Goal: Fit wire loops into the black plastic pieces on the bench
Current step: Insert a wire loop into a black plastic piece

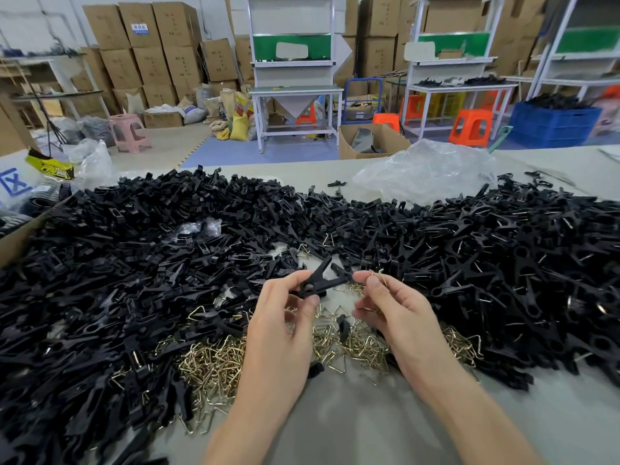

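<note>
My left hand [285,317] pinches a black plastic clip [322,278] between thumb and fingers, raised above the bench with its two jaws spread in a V pointing away. Just right of the clip, my right hand [392,307] pinches a small brass-coloured wire loop [380,275] at its fingertips, a short gap from the clip's right jaw. Below both hands lies a loose heap of wire loops [218,364] on the grey bench [352,417]. Black plastic pieces [134,263] are heaped across the bench on the left, behind and on the right.
A crumpled clear plastic bag [426,171] lies at the bench's far edge. A cardboard box edge [23,234] sits at far left. Beyond the bench are white workstations [295,92], orange stools [469,127], a blue crate [553,124] and stacked cartons [151,48].
</note>
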`<state>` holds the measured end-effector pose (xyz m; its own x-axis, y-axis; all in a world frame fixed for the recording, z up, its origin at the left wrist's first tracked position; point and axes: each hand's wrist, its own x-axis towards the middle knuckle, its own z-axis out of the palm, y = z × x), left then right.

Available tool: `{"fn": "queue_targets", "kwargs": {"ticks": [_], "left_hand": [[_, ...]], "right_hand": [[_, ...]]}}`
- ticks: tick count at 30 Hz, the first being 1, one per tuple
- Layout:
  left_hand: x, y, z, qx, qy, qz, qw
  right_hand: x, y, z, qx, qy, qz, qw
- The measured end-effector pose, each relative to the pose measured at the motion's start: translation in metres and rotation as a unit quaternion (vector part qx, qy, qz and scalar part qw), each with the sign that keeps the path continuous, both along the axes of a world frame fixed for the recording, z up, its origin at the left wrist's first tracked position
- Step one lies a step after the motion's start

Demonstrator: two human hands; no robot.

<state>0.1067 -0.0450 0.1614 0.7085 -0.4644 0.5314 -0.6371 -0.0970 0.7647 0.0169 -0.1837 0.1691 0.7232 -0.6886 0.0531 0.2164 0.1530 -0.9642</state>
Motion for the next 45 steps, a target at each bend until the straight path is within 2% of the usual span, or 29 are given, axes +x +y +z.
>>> {"fn": "queue_targets", "kwargs": {"ticks": [6, 22, 33, 39, 42, 45], "left_hand": [[0.0001, 0.0015, -0.0011, 0.01, -0.017, -0.017, 1.0], [-0.0023, 0.0024, -0.0022, 0.08, -0.062, -0.044, 0.994], [0.0013, 0.0024, -0.0041, 0.075, -0.078, -0.045, 0.993], [0.0, 0.0021, -0.0035, 0.072, -0.077, -0.061, 0.993], [0.0003, 0.0025, -0.0034, 0.052, -0.061, -0.07, 0.994], [0.0014, 0.0032, -0.0002, 0.029, -0.038, -0.086, 0.995]], "right_hand": [[-0.0007, -0.0021, 0.0018, 0.002, -0.018, -0.007, 1.0], [-0.0037, -0.0046, 0.0009, -0.055, 0.026, 0.047, 0.997], [-0.0063, -0.0082, -0.0001, -0.06, 0.031, 0.062, 0.996], [-0.0078, -0.0085, -0.0006, -0.093, 0.052, 0.07, 0.992], [-0.008, -0.0079, 0.0016, -0.075, 0.041, 0.079, 0.993], [-0.007, -0.0046, 0.0017, -0.013, 0.009, 0.139, 0.99]]}}
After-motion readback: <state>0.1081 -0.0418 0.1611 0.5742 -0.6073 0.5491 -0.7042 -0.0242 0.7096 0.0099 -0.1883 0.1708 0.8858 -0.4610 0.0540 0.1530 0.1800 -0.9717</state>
